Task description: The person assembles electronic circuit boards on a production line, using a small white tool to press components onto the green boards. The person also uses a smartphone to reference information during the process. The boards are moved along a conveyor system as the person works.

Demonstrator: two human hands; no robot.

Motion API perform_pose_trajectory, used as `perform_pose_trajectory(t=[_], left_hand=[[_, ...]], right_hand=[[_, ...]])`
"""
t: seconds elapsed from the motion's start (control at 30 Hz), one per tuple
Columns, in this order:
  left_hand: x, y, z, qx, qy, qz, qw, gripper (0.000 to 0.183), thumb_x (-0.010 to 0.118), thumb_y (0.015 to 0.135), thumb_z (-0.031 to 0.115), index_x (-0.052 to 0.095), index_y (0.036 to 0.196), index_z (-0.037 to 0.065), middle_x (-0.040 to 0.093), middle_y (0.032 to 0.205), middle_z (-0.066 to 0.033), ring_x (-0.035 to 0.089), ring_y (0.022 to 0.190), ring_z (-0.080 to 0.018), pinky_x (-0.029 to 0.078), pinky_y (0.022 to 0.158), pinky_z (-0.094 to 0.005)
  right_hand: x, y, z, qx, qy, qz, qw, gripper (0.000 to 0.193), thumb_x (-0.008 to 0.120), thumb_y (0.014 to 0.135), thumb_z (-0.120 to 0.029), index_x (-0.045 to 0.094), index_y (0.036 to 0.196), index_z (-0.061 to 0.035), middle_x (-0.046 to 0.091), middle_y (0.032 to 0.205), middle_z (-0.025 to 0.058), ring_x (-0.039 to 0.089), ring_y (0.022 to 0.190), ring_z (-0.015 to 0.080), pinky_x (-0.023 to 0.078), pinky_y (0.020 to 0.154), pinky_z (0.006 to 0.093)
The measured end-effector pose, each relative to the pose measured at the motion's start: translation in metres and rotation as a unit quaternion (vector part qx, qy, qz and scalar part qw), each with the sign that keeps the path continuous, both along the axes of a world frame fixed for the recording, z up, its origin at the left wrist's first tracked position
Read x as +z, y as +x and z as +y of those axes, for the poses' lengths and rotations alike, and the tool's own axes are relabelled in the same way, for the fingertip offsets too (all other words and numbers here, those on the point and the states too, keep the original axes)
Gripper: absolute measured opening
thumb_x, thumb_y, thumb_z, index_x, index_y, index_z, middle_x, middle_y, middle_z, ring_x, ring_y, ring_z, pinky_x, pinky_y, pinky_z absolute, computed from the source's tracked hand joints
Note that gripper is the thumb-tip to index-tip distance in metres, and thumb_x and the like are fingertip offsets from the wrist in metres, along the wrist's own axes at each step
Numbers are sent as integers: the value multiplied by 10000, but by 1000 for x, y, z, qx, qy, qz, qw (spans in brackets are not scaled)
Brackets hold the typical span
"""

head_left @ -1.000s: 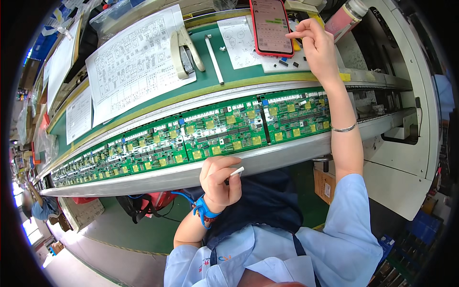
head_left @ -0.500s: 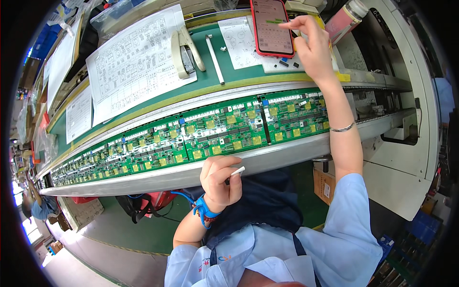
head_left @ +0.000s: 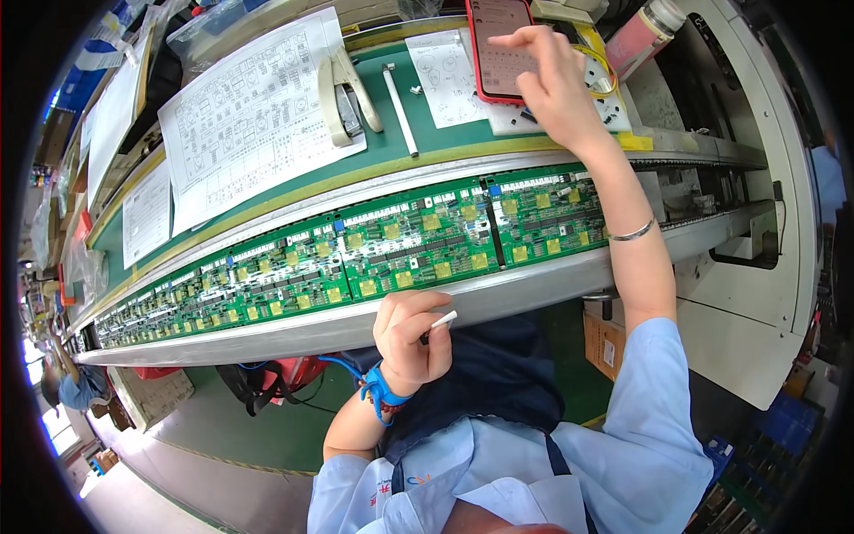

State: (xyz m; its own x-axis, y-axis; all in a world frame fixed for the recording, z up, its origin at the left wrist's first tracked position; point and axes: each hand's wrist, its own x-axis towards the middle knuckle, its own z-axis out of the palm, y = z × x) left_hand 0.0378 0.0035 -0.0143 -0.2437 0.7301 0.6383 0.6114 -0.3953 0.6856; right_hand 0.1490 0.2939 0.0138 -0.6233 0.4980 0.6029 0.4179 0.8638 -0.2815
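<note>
My left hand rests at the front metal rail with its fingers curled around a thin white stick; only one end of the stick sticks out. A blue wrist strap circles that wrist. Stretched forward, my right hand holds nothing. Its index finger points over the lit screen of a red-cased phone, while the other fingers are partly bent; whether the fingertip touches the glass I cannot tell. Between the rails lies a row of green circuit boards with yellow parts.
Behind the rails, a green bench holds a large printed drawing, a beige stapler-like tool, a white pen-like stick and a handwritten sheet. Small black parts lie by a yellow loop. A pink bottle stands far right.
My right hand has shifted left and slightly up across the phone screen, uncovering the yellow loop and small parts. My left hand and the boards have hardly moved.
</note>
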Motion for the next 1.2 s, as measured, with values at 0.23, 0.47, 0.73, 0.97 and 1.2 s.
perform_pose_trajectory(t=[0.23, 0.47, 0.73, 0.97, 1.2], left_hand=[[1, -1, -1, -2, -1, 2, 1000, 138, 552, 857, 32, 452, 951, 29, 643, 885, -158, 587, 722, -272, 479, 628, -343], [1, 1, 0, 6, -1, 6, 1000, 138, 551, 857, 28, 451, 952, 28, 642, 877, -159, 579, 704, -267, 469, 611, -338], [3, 3, 6, 8, 3, -7, 1000, 131, 551, 850, 5, 465, 946, 27, 639, 869, -156, 564, 691, -258, 448, 592, -334], [34, -33, 2, 60, -65, -4, 996, 70, 464, 918, -10, 494, 981, -2, 622, 1023, -158, 570, 864, -234, 437, 790, -326], [50, -170, 31, 238, -127, 178, 946, 125, 542, 897, 134, 543, 923, 11, 642, 965, -196, 597, 838, -368, 447, 769, -439]], right_hand=[[2, 23, 15, -53, -51, 66, 995, 245, 425, 797, -9, 471, 1036, -35, 676, 1052, 84, 641, 969, 255, 461, 837, 360], [-8, 24, 18, -81, 24, 12, 996, 242, 440, 800, -15, 463, 1039, -41, 675, 1062, 79, 629, 986, 258, 447, 844, 363], [23, 37, 1, -47, -103, 123, 986, 307, 423, 798, 29, 459, 1100, -9, 652, 1123, 129, 613, 1036, 216, 436, 915, 324], [13, 79, -42, -38, -140, 95, 985, 402, 433, 790, 16, 481, 1189, 7, 600, 1137, 138, 567, 1071, 275, 416, 948, 391], [4, 118, -71, -115, -182, 18, 976, 381, 420, 840, 4, 472, 1216, -24, 524, 1243, 105, 524, 1086, 234, 366, 970, 374]])
